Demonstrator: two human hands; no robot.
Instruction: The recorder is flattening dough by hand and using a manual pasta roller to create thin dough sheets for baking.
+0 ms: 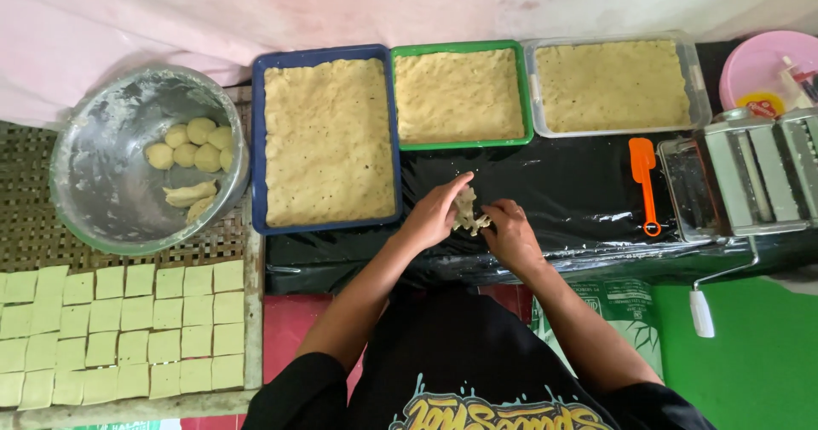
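Observation:
My left hand and my right hand meet over a black plastic-covered table, both gripping a small pale lump of dough between the fingers. Just left of my left hand lies a blue tray filled with a flat sheet of speckled dough. Behind my hands sits a green tray of the same dough.
A clear tray of dough, an orange spatula and a metal pasta roller with a crank stand to the right. A floured metal bowl with dough balls sits left, above several rows of cut dough squares. A pink container is far right.

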